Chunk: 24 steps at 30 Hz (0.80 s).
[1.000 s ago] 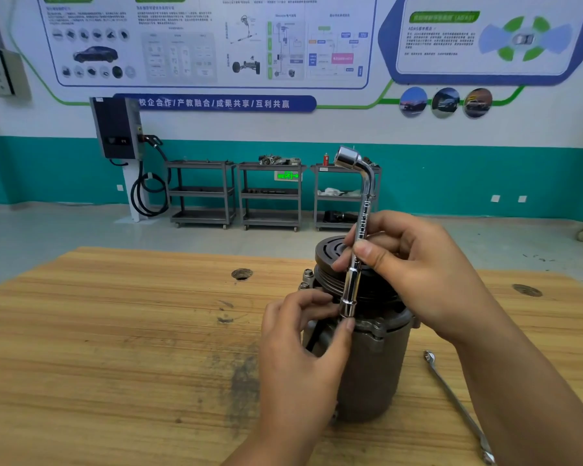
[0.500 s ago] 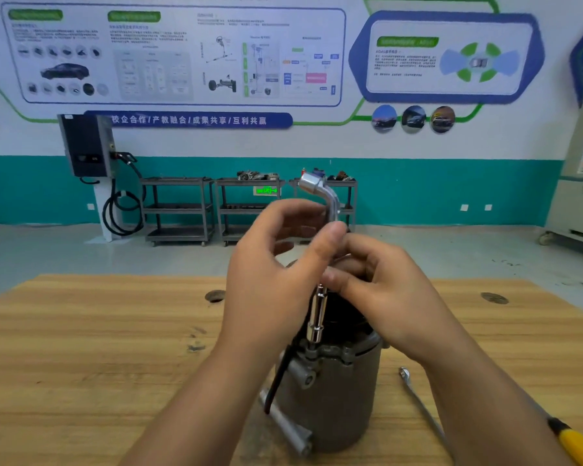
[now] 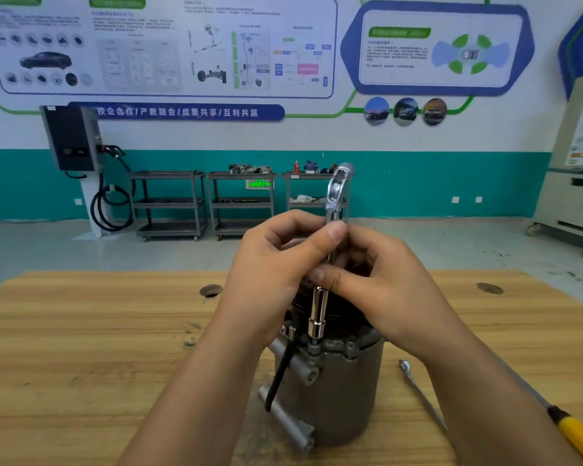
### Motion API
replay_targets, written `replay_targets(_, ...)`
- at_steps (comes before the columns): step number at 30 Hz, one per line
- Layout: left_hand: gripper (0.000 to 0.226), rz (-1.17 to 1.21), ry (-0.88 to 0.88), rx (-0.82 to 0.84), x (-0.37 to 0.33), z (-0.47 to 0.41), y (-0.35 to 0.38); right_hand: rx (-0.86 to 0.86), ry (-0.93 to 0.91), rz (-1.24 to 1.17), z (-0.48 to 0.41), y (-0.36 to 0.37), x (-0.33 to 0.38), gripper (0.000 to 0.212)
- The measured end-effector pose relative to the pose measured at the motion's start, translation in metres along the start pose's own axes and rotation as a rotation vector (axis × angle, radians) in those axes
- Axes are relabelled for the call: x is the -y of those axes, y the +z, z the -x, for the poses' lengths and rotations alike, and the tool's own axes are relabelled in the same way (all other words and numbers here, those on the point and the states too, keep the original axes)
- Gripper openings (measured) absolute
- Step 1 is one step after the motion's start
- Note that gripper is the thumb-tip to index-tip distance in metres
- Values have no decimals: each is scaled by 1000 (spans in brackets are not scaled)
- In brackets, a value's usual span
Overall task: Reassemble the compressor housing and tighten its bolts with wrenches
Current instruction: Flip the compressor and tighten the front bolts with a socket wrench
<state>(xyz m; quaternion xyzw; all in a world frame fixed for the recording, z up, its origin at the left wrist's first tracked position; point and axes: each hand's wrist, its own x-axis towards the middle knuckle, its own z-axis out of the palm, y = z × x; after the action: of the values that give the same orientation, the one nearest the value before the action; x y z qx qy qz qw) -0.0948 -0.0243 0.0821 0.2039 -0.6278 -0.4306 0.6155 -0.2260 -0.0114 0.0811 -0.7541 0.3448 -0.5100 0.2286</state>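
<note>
Wooden table (image 3: pixel 81 348) carries the upright compressor housing (image 3: pixel 344 391) at centre, with a flat wrench (image 3: pixel 418 388) just beside it on the right and a yellow-handled tool (image 3: pixel 579 435) further right. The hands hide the housing's top. The left hand (image 3: pixel 276 274) and right hand (image 3: pixel 384 280) both pinch the shaft of the bent socket wrench (image 3: pixel 318 314), which stands on a rim bolt (image 3: pixel 313 344).

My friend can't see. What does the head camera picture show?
The left hand and right hand grip an upright L-shaped socket wrench whose lower end sits on a bolt atop a grey compressor housing. It stands on a wooden table, with a flat wrench and a yellow-handled tool lying to its right.
</note>
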Motion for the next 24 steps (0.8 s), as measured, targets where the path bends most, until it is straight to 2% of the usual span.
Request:
replay_targets(4, 19, 15, -44, 40, -2, 0, -2, 28, 10, 5, 1, -1, -2, 9)
replay_targets(9, 21, 43, -98, 89, -5, 1, -2, 188, 49, -102, 2, -9, -5, 20)
replay_targets(13, 26, 20, -114, 68, -4, 1, 0, 149, 55, -171, 1, -9, -7, 23)
replay_targets(17, 31, 26, -116, 40, -4, 1, 0, 107, 21, -151, 0, -6, -6, 15)
replay_targets(24, 15, 26, -61, -14, -3, 2, 1, 70, -13, -27, -1, -4, -7, 17)
